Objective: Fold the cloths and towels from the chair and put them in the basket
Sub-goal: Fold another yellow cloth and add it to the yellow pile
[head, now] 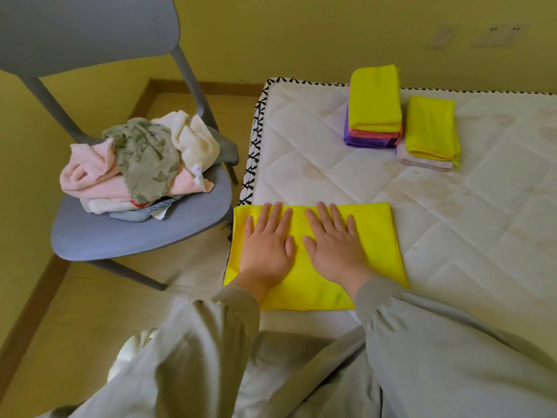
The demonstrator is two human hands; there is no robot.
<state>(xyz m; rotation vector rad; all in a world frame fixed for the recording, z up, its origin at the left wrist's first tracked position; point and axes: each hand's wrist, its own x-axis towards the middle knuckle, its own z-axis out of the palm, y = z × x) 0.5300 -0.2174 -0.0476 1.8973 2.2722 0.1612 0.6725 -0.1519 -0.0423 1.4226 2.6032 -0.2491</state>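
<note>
Both hands lay flat on a bright yellow, rectangular microfibre cloth [373,236] at the lower centre of the frame.

The left hand [266,245] and right hand [334,245] rested side by side with fingers straight and slightly spread, gripping nothing, pressing the cloth onto the white quilted mattress [452,206]. The cloth's left edge appeared to hang past the mattress border, so it could probably slide off or skew once the palms lifted. Two stacks of folded cloths [375,107] sat at upper right. A heap of unfolded pink, cream and leaf-print towels [141,164] waited on the grey plastic chair [144,233] at left. No basket was in view.
</note>
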